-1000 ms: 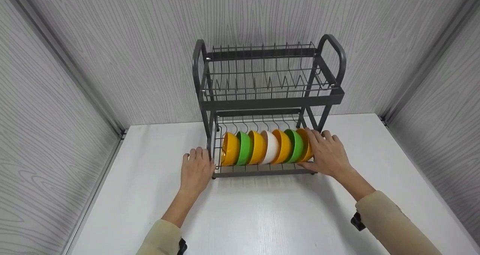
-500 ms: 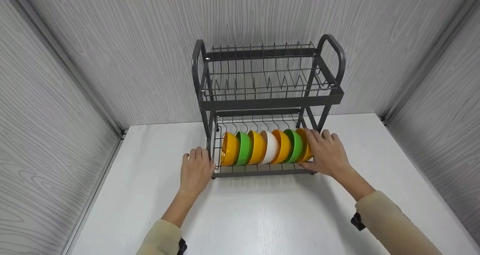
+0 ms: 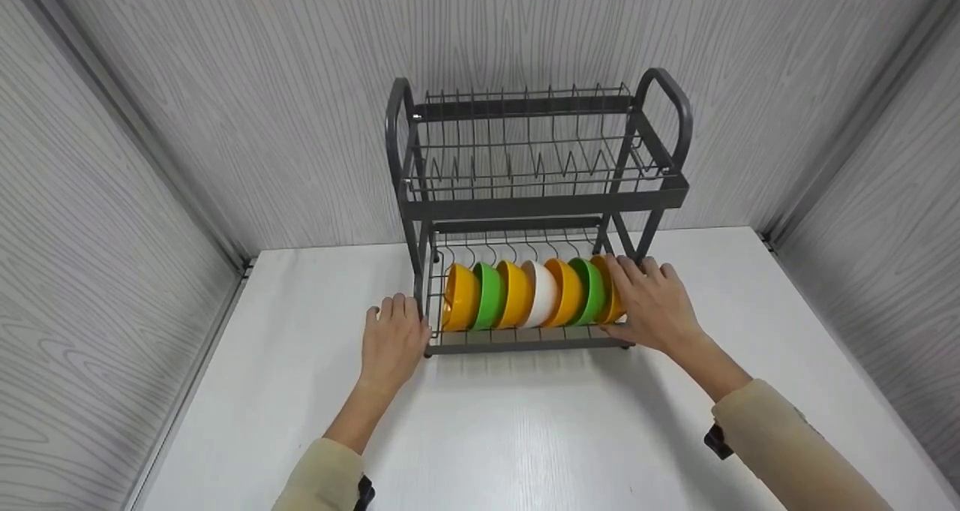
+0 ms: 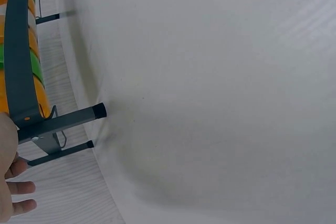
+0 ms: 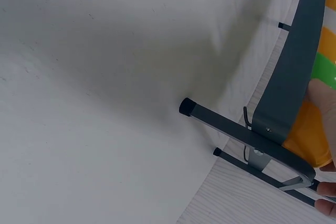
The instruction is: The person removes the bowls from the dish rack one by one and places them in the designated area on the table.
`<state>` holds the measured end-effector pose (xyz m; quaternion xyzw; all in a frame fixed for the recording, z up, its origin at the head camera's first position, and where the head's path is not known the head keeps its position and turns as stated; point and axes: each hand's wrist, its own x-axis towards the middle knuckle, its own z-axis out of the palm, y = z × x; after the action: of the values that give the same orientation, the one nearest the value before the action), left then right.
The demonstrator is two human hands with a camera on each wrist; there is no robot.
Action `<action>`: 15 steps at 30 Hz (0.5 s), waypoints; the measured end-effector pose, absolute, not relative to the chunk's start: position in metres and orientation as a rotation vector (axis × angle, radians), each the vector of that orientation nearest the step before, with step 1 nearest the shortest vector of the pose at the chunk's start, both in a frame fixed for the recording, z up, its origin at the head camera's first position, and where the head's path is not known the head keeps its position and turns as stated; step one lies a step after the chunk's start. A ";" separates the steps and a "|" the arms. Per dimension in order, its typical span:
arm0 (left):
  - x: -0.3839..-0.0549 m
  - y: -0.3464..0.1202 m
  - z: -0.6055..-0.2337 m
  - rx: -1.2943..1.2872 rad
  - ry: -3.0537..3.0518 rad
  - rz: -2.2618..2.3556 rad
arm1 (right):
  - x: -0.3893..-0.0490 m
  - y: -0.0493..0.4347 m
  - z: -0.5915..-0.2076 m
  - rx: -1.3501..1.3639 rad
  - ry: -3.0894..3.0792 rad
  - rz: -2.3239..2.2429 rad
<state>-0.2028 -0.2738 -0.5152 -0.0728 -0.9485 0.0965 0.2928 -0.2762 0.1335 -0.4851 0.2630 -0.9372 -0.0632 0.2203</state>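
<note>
A row of small bowls stands on edge in the lower tier of a black two-tier dish rack (image 3: 544,208). They are orange (image 3: 459,299), green (image 3: 487,296) and white (image 3: 540,296). My right hand (image 3: 657,306) grips the orange bowl (image 3: 613,295) at the right end, fingers over its upper edge and thumb low in front. The right wrist view shows the thumb on this bowl (image 5: 308,136). On the other side, my left hand (image 3: 392,342) holds the rack's front left corner, thumb at the lower rail. Its other fingers (image 4: 22,188) extend past the post in the left wrist view.
The rack stands on a white table (image 3: 480,428) near the grey wood-grain back wall (image 3: 315,121). Side panels rise at left and right. Wire dividers (image 3: 525,158) line the upper tier, and its curved handles (image 3: 684,121) stick up at both ends.
The fingers and thumb of my right hand have shifted very slightly at the end bowl. My left hand, the rack and the other bowls look unmoved.
</note>
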 end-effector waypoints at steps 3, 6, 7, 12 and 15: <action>-0.203 -0.273 -0.514 -0.192 -2.538 0.249 | -0.276 0.133 -0.483 0.732 -2.581 -0.193; -0.203 -0.273 -0.514 -0.186 -2.546 0.257 | -0.275 0.132 -0.482 0.736 -2.572 -0.211; -0.203 -0.273 -0.514 -0.185 -2.546 0.261 | -0.275 0.132 -0.482 0.736 -2.570 -0.216; -0.202 -0.272 -0.515 -0.185 -2.535 0.271 | -0.275 0.131 -0.482 0.742 -2.564 -0.234; -0.202 -0.273 -0.516 -0.187 -2.536 0.266 | -0.274 0.130 -0.482 0.748 -2.561 -0.243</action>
<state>-0.2017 -0.2726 -0.5155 -0.0701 -0.9497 0.0996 0.2884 -0.2740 0.1300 -0.4816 0.2717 -0.9305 -0.0882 0.2291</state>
